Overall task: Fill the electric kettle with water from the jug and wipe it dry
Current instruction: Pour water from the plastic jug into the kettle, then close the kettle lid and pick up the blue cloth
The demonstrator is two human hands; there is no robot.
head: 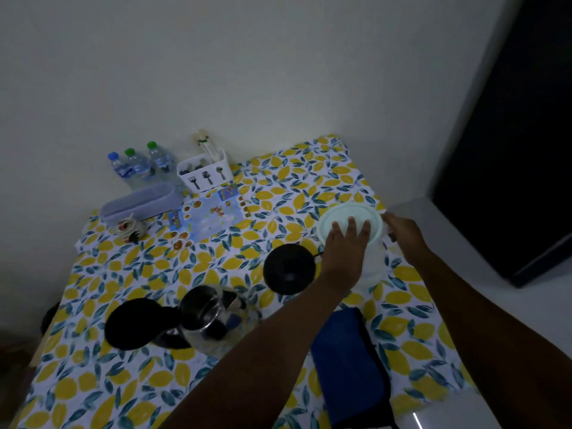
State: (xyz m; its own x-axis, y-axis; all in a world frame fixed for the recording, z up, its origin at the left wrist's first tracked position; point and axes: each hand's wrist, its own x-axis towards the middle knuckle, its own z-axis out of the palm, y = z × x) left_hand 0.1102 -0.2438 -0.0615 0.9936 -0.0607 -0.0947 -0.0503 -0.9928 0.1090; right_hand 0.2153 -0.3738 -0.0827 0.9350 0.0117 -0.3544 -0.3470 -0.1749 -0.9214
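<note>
Pale green lid (pixel 343 215) under the left hand (pixel 343 252), fingers spread flat across the top of the jug (pixel 373 264) at the far right of the lemon-print tablecloth (pixel 192 267). Right hand (pixel 402 232) wraps the jug's handle side. Glass kettle (pixel 213 317) sits near left, open, beside its black base (pixel 289 269); blue cloth (pixel 348 363) lies nearest.

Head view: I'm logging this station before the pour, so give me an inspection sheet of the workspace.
Surface: lemon-print tablecloth, dim light.
Job's things: glass kettle, lid open, off its black base; white jug, lid on; blue cloth folded.
Clutter: three water bottles, cutlery holder, plastic tub, printed mat.
Hands: left hand fingers on lid; right hand at jug's side.
Cables: nothing seen clearly.
Surroundings: white wall.
</note>
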